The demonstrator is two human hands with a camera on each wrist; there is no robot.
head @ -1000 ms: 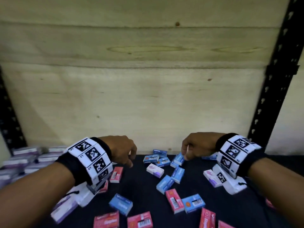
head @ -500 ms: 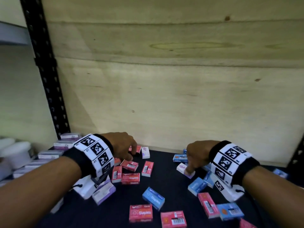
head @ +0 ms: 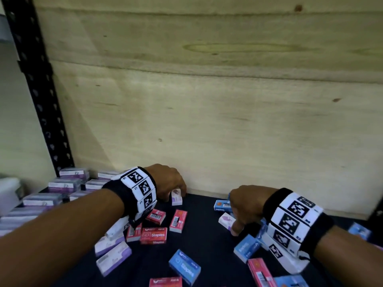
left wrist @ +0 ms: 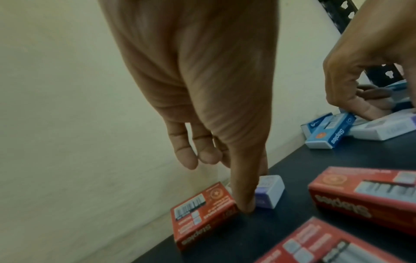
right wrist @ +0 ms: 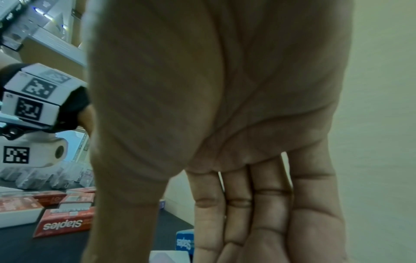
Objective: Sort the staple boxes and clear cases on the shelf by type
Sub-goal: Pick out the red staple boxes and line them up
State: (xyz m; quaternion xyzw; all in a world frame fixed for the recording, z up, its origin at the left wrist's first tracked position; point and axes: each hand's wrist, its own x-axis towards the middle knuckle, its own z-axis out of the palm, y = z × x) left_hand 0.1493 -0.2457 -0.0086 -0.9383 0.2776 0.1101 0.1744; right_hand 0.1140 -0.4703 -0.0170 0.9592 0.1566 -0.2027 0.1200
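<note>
Red, blue and white-and-purple staple boxes lie scattered on the dark shelf (head: 207, 243). My left hand (head: 179, 193) reaches to the back wall. Its thumb and one finger pinch a small white-and-purple box (head: 176, 198) (left wrist: 270, 191), with a red box (left wrist: 202, 213) right beside the thumb. My right hand (head: 238, 216) hangs over a blue box (head: 222, 206). Its fingers (right wrist: 270, 204) point straight down, and its thumb tip rests on another white-and-purple box (head: 225, 220). Several clear cases (head: 62, 184) with purple labels are lined up at the far left.
A plywood board (head: 207, 121) closes the back of the shelf. A black perforated upright (head: 41, 100) stands at the left. More red boxes (head: 153, 235) lie in the middle and blue ones (head: 184, 266) near the front, with white-and-purple cases (head: 114, 257) under my left forearm.
The view has swung left and the clear cases have come into sight. My left hand has reached back to the small white-and-purple box. My right thumb has come down onto the other one.
</note>
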